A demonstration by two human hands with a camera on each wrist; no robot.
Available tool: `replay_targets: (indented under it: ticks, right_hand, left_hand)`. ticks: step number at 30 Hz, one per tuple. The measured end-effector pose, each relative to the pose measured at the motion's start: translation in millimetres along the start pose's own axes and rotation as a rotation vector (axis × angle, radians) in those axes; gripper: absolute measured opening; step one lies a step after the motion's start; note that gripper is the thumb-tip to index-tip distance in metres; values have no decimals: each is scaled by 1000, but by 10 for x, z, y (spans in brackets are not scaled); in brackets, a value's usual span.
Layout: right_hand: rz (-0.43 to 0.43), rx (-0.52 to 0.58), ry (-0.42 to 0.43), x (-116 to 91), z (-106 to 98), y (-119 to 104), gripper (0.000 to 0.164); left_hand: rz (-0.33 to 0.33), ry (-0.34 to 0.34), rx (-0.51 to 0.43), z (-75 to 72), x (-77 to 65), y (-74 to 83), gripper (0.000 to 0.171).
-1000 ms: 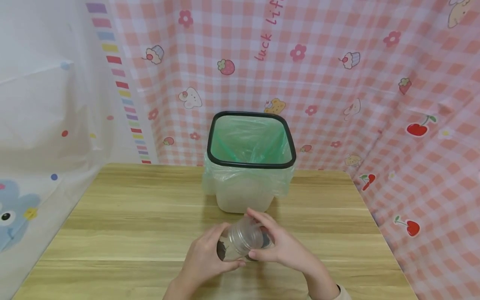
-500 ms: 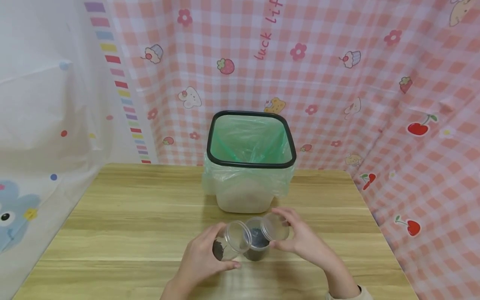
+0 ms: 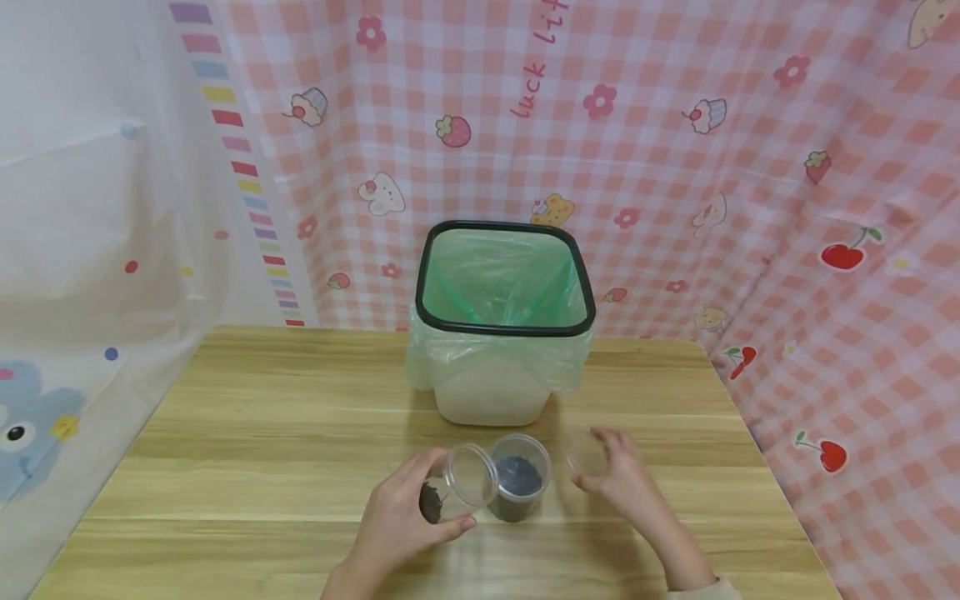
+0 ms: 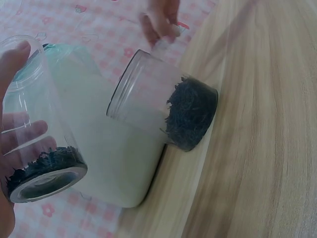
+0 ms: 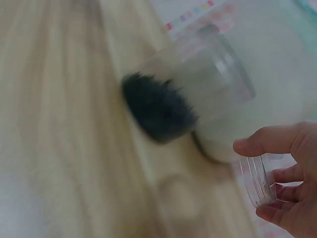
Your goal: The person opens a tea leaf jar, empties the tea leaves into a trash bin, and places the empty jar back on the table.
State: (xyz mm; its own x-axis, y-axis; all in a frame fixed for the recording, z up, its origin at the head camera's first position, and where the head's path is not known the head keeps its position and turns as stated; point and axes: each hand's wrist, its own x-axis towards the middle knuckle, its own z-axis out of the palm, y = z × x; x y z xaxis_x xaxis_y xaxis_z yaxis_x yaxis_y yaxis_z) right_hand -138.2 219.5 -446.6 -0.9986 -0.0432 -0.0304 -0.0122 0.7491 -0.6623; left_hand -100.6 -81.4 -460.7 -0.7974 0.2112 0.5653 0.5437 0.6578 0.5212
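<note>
In the head view, my left hand (image 3: pixel 405 508) grips a clear plastic jar (image 4: pixel 32 116), tilted with its mouth to the right. Dark shreds like loose tea lie at its bottom. Close to its rim stands a second clear jar (image 3: pixel 519 479), upright and lidless on the table, with more dark shreds (image 4: pixel 192 114) in its lower part. My right hand (image 3: pixel 618 475) holds a clear, ribbed plastic lid (image 5: pixel 257 181) between thumb and fingers, to the right of the standing jar. In the left wrist view, fingers partly hide that lid.
A pale bin (image 3: pixel 491 392) with a black rim and green liner bag (image 3: pixel 510 271) stands right behind the jars. The wooden table (image 3: pixel 285 450) ends at a pink checked curtain (image 3: pixel 480 167) behind and at the right. White cloth (image 3: pixel 97 208) hangs at the left.
My right hand has moved right with the lid, away from the left hand's jar and past the standing jar, which now shows fully. The left hand has shifted slightly left.
</note>
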Motion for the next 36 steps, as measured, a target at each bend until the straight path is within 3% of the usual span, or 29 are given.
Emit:
replay_targets:
  ticks: [5,13,36]
  right_hand:
    - [24,-40,4,-12,188,248,77]
    - [-10,-127,41,-67,422,503,76]
    - [-48,-219,-21,-94,458,522,77]
  left_hand:
    - [33,11,11,7,-16,-17,74]
    - [-17,-5,3,-3,-47,-25,75]
    - [-53,-10,17,-11,-63,-47,76]
